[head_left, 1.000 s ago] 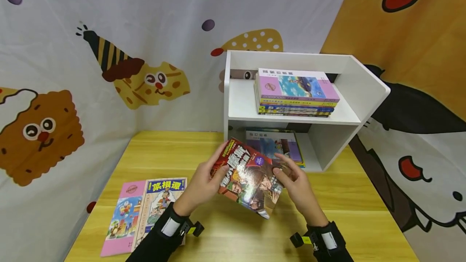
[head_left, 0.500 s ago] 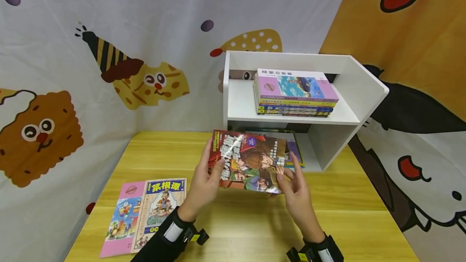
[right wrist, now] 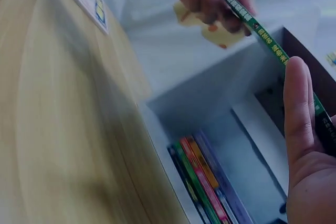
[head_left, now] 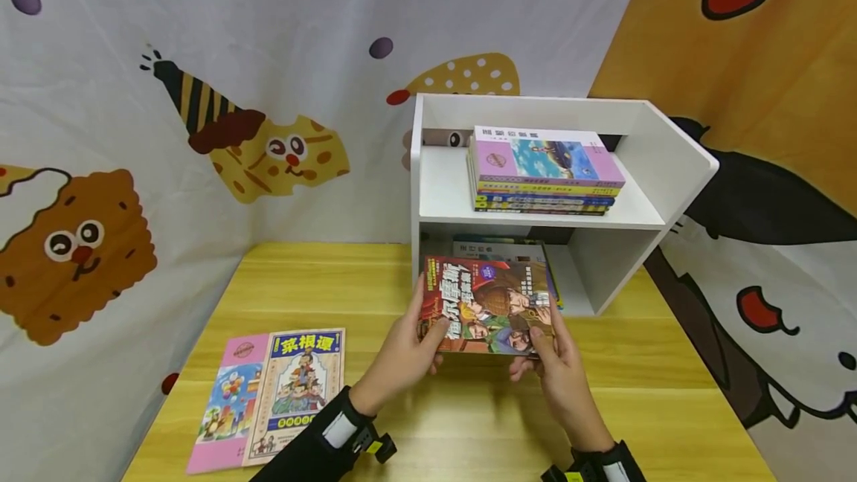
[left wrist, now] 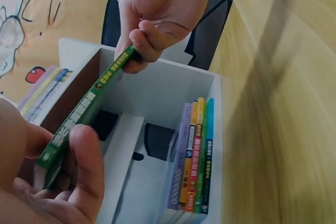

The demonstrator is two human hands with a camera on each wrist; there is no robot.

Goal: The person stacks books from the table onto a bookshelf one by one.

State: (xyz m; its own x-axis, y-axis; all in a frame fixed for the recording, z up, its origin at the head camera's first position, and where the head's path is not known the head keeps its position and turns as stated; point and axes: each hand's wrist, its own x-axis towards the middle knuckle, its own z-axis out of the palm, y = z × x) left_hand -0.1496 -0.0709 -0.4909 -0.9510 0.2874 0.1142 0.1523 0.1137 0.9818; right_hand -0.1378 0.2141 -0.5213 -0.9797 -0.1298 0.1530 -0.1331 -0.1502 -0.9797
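Both hands hold one book (head_left: 489, 307) with a red and brown illustrated cover, level in front of the lower shelf opening. The left hand (head_left: 405, 348) grips its left edge, thumb on the cover and fingers beneath. At the opposite edge the right hand (head_left: 562, 367) pinches it the same way. From the left wrist, the book's green spine (left wrist: 86, 100) runs between the two hands. Behind the book, a stack of books (left wrist: 194, 161) lies in the lower compartment, partly hidden in the head view.
A white two-tier shelf (head_left: 535, 220) stands at the back of the wooden table (head_left: 321, 281). Its upper tier bears a stack of books (head_left: 549, 162). At the left of the table lie a pink book (head_left: 228, 400) and a comic-style book (head_left: 297, 393), side by side.
The book has turned from a tilt to nearly straight and moved slightly right, in front of the lower compartment. Both hands have shifted with it, still holding its edges.
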